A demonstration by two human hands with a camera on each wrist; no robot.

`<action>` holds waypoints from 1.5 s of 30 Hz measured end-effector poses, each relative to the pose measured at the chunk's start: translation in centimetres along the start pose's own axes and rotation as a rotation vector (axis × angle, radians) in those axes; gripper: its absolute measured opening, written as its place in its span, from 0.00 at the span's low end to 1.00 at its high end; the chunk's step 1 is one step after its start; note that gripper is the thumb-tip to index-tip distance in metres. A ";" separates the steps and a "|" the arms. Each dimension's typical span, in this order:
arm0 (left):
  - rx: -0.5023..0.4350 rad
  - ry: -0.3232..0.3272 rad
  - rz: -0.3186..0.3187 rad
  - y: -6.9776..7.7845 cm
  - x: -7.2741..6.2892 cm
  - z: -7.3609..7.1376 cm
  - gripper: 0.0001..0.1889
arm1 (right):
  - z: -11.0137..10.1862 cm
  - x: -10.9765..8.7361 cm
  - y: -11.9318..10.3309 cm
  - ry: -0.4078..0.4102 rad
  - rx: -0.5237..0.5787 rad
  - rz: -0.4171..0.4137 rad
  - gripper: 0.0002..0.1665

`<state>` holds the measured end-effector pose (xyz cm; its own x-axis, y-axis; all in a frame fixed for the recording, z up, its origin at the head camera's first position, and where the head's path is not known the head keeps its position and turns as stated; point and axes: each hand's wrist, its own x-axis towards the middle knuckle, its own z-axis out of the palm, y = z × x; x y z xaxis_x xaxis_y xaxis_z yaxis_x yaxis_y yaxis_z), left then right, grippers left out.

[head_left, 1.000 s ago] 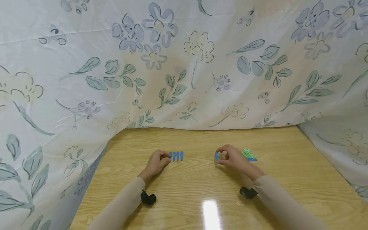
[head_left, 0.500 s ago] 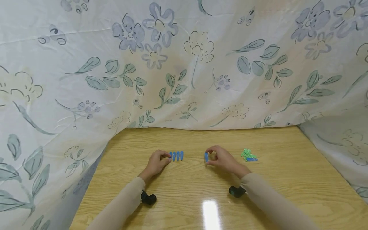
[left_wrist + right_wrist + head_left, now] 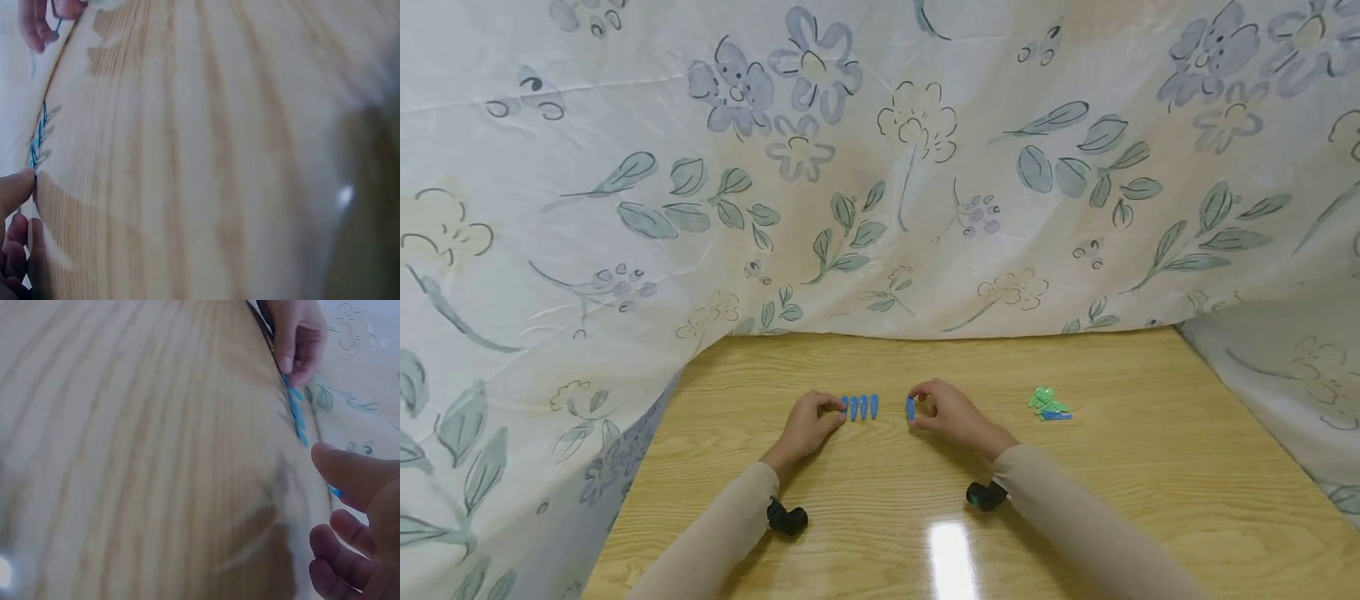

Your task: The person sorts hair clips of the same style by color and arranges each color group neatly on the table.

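My right hand pinches a blue teardrop-shaped hair clip upright between thumb and forefinger, over the table right of a short row. In that row, several matching blue hair clips lie side by side, long sides parallel. At its left end my left hand has thumb and fingertip on the outermost clip, which they partly cover. The left wrist view catches the row as thin blue edges just beyond my thumb. In the right wrist view, a bit of the held clip peeks out under the thumb.
A small heap of green clips lies to the right, with a blue clip at its front edge. The wooden table ends at a floral curtain behind and at the sides. Black wrist cameras sit beneath both forearms.
My right hand has carried the blue hair clip leftward from near the green heap to close by the row. The left hand has stayed in place.
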<state>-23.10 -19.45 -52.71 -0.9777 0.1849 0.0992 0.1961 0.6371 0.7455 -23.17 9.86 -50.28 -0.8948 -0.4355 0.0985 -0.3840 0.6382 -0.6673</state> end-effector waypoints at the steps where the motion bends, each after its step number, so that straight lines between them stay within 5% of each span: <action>1: 0.004 -0.001 0.007 0.0 0.0 0.0 0.05 | 0.2 0.1 0.0 0.000 0.003 -0.010 0.27; 20: -0.005 0.007 0.026 -0.1 0.0 -0.1 0.06 | 2.8 3.1 -2.4 -0.001 -0.013 0.048 0.26; 45: -0.018 0.007 0.016 0.0 0.0 0.0 0.05 | 3.7 3.6 -2.6 0.031 -0.117 0.128 0.26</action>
<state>-23.10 -19.46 -52.73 -0.9751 0.1893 0.1158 0.2102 0.6203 0.7557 -24.55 4.26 -50.88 -0.9441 -0.3271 0.0421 -0.2886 0.7578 -0.5852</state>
